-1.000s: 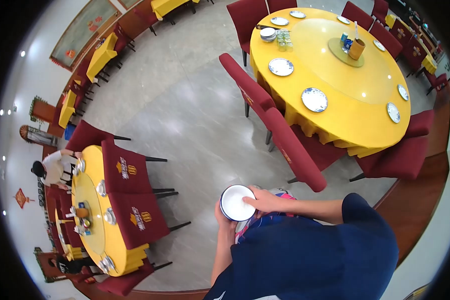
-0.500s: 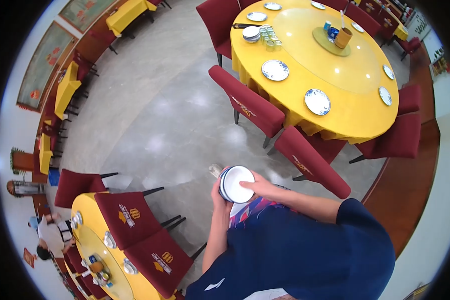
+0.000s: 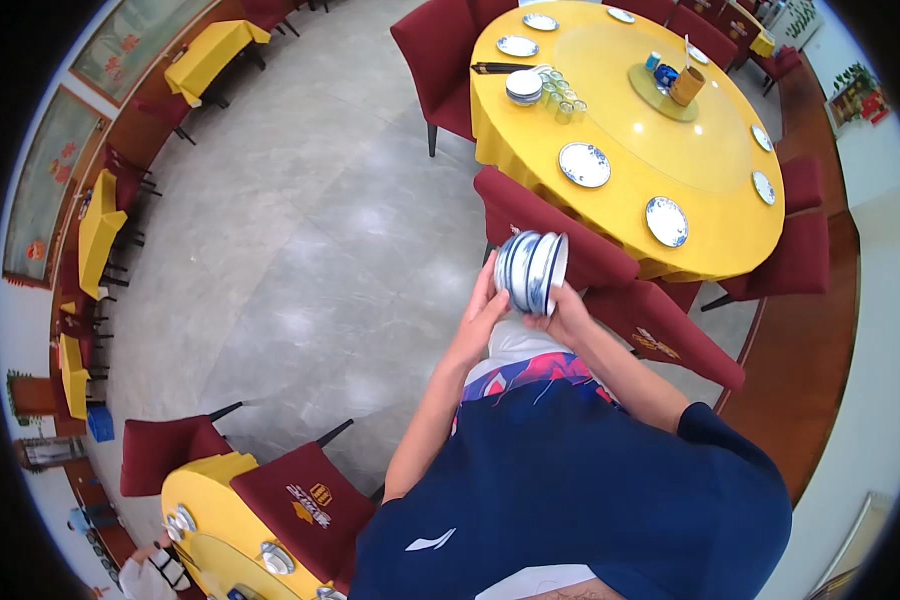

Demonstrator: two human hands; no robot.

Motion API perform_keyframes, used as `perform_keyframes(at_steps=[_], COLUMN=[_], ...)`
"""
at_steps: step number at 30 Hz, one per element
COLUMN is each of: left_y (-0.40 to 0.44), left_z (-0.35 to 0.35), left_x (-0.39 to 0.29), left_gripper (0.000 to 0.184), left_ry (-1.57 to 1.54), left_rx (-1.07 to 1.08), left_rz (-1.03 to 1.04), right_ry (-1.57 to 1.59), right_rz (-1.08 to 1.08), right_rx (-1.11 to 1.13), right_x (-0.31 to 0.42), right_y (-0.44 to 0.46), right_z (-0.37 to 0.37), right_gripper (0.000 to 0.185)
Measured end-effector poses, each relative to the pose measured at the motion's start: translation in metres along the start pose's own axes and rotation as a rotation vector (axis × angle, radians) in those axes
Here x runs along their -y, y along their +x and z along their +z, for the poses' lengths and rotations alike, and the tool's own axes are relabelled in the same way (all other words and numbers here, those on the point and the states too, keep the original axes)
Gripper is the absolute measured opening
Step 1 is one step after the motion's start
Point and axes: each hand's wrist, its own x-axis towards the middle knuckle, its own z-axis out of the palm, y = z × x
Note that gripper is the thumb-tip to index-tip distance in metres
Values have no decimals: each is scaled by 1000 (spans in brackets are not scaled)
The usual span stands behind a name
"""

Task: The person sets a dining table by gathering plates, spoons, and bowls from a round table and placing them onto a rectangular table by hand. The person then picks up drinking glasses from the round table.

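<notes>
A stack of blue-and-white bowls (image 3: 530,270) is held tilted on its side in front of my body, the rims turned to the right. My left hand (image 3: 484,312) is closed around the left end and lower side of the stack. My right hand (image 3: 565,314) grips it near the rim of the rightmost bowl. Beyond them stands a round table (image 3: 620,205) with a yellow cloth, set with patterned plates such as the near plate (image 3: 666,221) and another plate (image 3: 584,165).
Stacked bowls (image 3: 524,86), green-tinted glasses (image 3: 565,108) and dark chopsticks (image 3: 505,68) sit on the table's left side. A glass turntable holds a brown container (image 3: 687,86). Red chairs (image 3: 560,230) stand between me and the table. Another yellow table (image 3: 205,480) is lower left, with a person (image 3: 150,575) beside it.
Both hands have moved up and right with the bowls, which have turned from showing the white inside to showing their striped sides. The near chairs now appear closer to the hands.
</notes>
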Motion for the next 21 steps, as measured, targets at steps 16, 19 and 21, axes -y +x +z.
perform_keyframes(at_steps=[16, 19, 21], left_y=[80, 108, 137], left_z=[-214, -245, -253], left_x=[-62, -94, -112], left_gripper=[52, 52, 52], left_ry=[-164, -107, -21], left_rx=[-537, -627, -703], left_rz=[-285, -297, -290], right_ry=[210, 302, 338], right_rz=[-404, -410, -420], right_rx=[-530, -680, -773], right_x=[176, 186, 204], right_y=[389, 440, 464], right_z=[-129, -130, -127], right_gripper=[35, 35, 36])
